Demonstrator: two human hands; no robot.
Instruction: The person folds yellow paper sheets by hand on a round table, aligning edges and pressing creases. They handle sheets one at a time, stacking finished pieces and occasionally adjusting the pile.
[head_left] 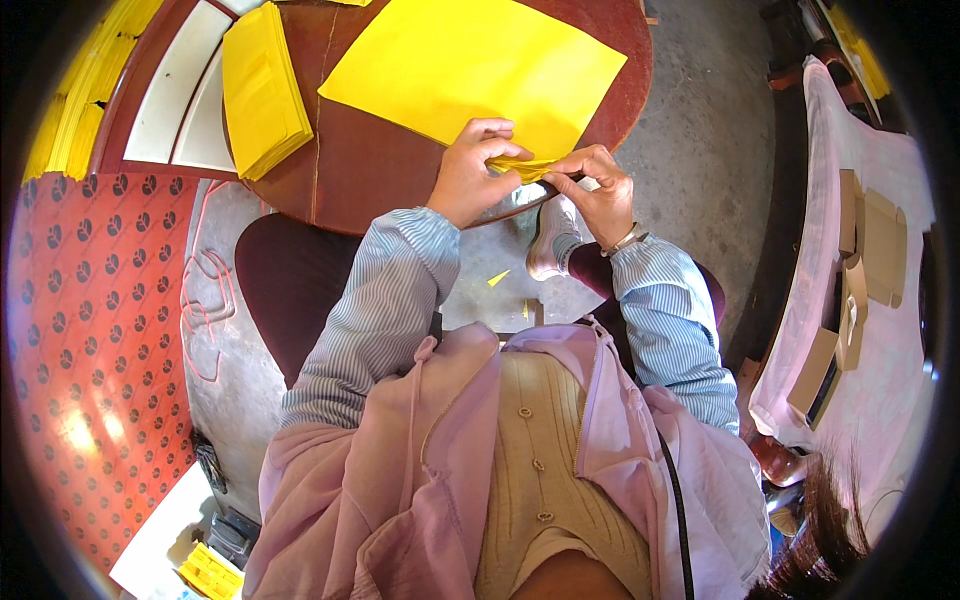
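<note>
Paper [480, 65], yellow and mostly flat, lies on the worktop [365, 165] just beyond our left hand [475, 172] and right hand [597, 195], both clamped on its bunched near edge, apparently so we steady it at the rim.

table [370, 170] cut off, yellow sheet [480, 70] partly hidden

Your left hand [462, 180], at 12 o'clock, and right hand [606, 205], between 1 and 2, pinch crumpled paper [528, 170] in their fingers at the near edge of a yellow sheet [490, 65]. The sheet lies on the brown desk [360, 180]; a yellow stack [262, 95] sits between 10 and 11. Boxes [884, 250] lie at 3 on a pale cloth [800, 250].
</note>
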